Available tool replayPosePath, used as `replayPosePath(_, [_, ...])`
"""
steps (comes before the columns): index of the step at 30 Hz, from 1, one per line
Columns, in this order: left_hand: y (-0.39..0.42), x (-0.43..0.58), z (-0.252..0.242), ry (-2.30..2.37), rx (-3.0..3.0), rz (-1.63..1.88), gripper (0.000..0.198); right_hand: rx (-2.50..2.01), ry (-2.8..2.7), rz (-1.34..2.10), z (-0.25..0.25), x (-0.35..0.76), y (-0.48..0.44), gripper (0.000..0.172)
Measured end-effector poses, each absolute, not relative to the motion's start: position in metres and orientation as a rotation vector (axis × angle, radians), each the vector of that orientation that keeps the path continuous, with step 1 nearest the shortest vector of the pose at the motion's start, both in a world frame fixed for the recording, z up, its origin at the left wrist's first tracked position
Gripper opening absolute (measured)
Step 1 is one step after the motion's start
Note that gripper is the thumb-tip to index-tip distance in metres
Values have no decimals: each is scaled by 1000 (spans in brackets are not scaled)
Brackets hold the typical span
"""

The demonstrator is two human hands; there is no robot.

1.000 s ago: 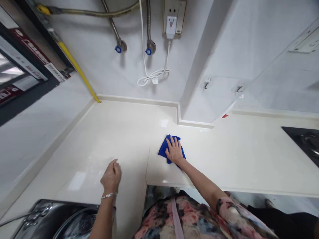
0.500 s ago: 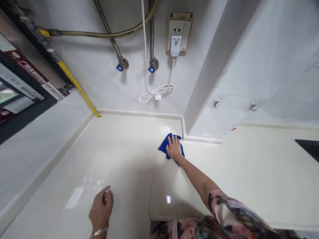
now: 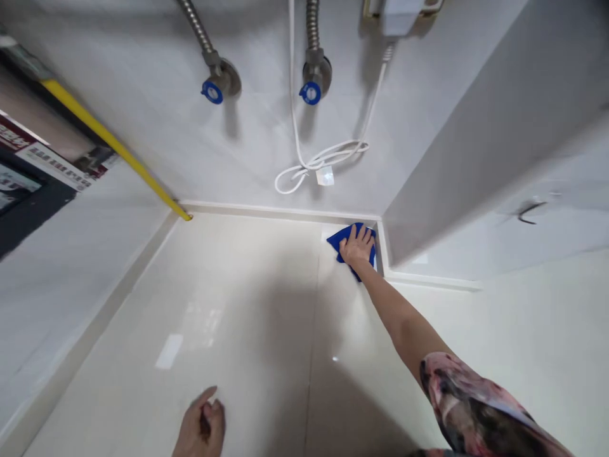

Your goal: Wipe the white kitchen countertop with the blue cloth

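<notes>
My right hand (image 3: 358, 245) presses a blue cloth (image 3: 340, 238) onto the pale, glossy countertop (image 3: 247, 304), fingers spread over it. The cloth lies in the back corner, against the raised edge where the wall meets the boxed-out column. At the bottom of the view, my left hand (image 3: 202, 422) hovers over or rests on the counter; which of these I cannot tell. Its fingers are loosely curled, with a gap between index finger and thumb, and nothing shows in it.
Two blue-handled valves (image 3: 311, 92) and a looped white cord (image 3: 328, 155) are on the back wall below a plug (image 3: 399, 14). A yellow pipe (image 3: 118, 149) reaches the counter at the back left. A hook (image 3: 529, 211) is fixed on the right wall.
My right hand has pushed the blue cloth farther back into the corner. The view has come closer to the back wall. My left hand sits lower in view.
</notes>
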State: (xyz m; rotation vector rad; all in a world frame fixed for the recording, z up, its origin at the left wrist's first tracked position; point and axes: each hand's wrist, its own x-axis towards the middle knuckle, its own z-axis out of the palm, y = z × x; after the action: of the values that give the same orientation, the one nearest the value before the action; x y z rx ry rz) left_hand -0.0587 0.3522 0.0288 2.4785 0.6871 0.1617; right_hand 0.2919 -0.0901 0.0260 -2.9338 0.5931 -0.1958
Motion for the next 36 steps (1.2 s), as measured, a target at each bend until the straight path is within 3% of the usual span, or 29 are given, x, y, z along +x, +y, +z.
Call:
replayPosePath(7, [353,-60,26,554,2453,228,52,-2918,723,-225,26,319,-27,74])
replayPosePath(36, [336,-74,26,328,2606,397,24,-2925,-402,-101,23,393,253,76])
